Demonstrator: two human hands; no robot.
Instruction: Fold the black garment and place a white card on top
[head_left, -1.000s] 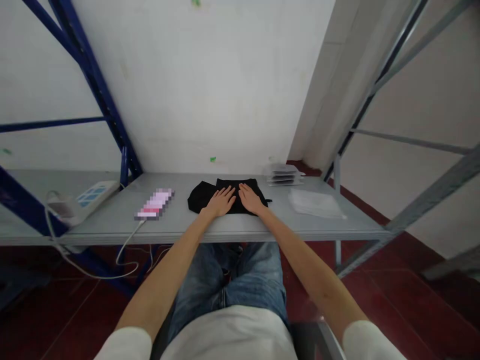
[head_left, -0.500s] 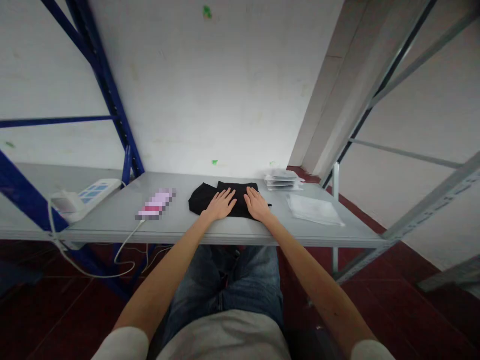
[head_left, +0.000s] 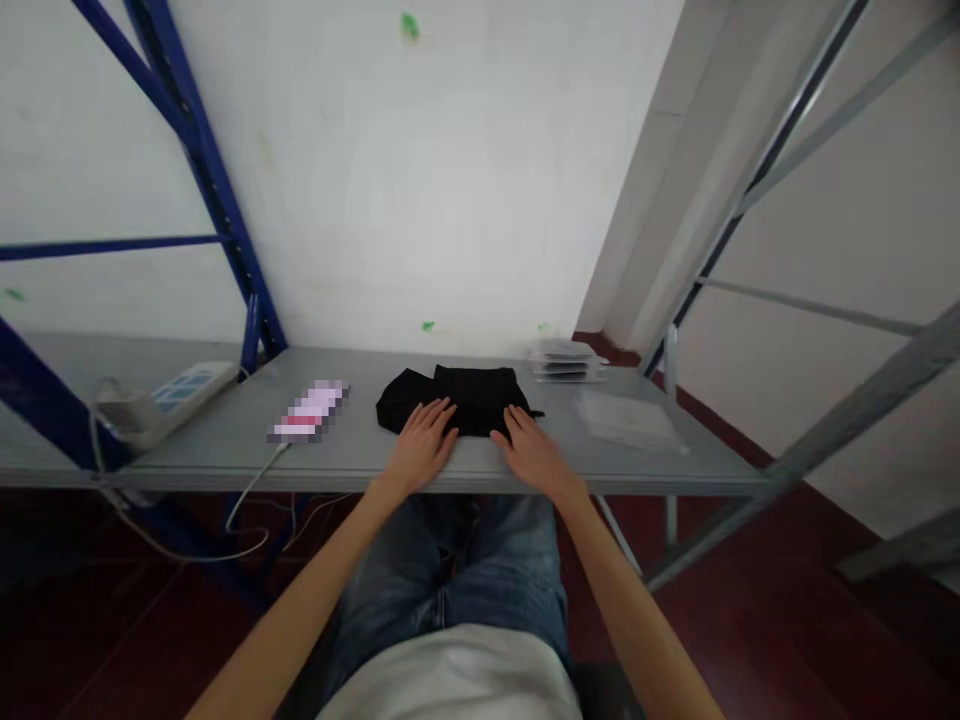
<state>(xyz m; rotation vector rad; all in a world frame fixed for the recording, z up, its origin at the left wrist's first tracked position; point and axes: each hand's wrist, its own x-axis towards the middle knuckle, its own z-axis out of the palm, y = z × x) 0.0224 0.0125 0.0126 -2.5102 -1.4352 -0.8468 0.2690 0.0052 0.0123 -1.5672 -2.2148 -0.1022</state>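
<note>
A folded piece of black cloth (head_left: 476,395) lies flat on the grey shelf top (head_left: 360,450) in front of me. Its left part bulges out to a rounded corner, and a thin strip sticks out at the right. My left hand (head_left: 421,440) rests at its near left edge, fingers stretched over the fabric. At the near right edge is my right hand (head_left: 531,448), fingertips on the cloth and palm over the shelf. Both hands are open and grip nothing. What kind of item the cloth is, I cannot tell.
To the left lie a blurred-out phone (head_left: 311,410) on a white cable and a white power strip (head_left: 187,390). A stack of flat clear packets (head_left: 566,360) stands at the back right, with a flat plastic bag (head_left: 630,420) nearer. Blue posts (head_left: 217,190) rise at left.
Both hands have slid back toward me, from the middle of the black cloth to its near edge. More of the cloth shows now, lying in the same place.
</note>
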